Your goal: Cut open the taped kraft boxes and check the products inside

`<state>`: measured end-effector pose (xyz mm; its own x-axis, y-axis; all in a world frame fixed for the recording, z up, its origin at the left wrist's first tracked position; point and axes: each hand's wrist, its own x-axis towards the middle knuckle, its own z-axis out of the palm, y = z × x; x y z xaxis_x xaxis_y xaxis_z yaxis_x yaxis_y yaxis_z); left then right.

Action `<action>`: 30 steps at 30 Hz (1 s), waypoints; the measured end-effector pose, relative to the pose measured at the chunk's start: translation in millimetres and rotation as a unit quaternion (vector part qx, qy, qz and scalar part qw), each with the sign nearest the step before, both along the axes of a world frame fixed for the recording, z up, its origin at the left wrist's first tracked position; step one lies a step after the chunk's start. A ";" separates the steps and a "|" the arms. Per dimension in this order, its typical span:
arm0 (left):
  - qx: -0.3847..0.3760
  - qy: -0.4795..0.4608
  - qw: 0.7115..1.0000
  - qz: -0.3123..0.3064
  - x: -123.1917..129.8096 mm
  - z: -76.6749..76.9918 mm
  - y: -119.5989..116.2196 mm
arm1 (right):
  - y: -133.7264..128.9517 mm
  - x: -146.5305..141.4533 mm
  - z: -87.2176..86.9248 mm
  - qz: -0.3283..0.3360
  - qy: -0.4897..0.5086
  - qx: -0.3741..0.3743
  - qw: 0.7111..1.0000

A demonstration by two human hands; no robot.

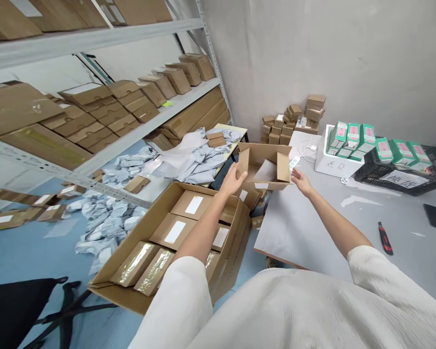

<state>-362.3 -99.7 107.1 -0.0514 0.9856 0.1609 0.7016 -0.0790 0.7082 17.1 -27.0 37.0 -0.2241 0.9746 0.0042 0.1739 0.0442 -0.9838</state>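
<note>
Head view: an open kraft carton (263, 165) sits between the left hand (232, 178) and the right hand (301, 182), above the far edge of a larger cardboard shipping box (232, 252). Left fingers (238, 170) stand spread against the carton's left flap; right fingers (294, 175) lie close together at its right wall (whether either hand grips cannot be told). Small kraft boxes (191, 204) fill the larger box. A red utility knife (385, 237) lies on the grey table (301, 237), right of the hands.
</note>
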 end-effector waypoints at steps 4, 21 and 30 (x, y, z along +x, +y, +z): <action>0.040 -0.008 0.998 0.047 -7.6 1.0 12.1 | 9.9 -16.3 2.2 -0.032 -0.023 -0.003 0.999; -0.070 -0.024 0.996 -0.047 53.6 -56.8 -10.8 | -37.7 14.7 -13.3 -0.008 -0.119 -0.086 0.989; -0.074 -0.036 0.989 -0.125 121.3 -75.5 -24.8 | -65.9 56.0 -19.6 0.008 -0.126 -0.095 0.987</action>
<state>-241.0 -124.5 31.6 0.1910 0.9814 0.0191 0.6203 -0.1358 0.7725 73.0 -92.8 17.3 -0.2098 0.9485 -0.2373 0.4158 -0.1332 -0.8997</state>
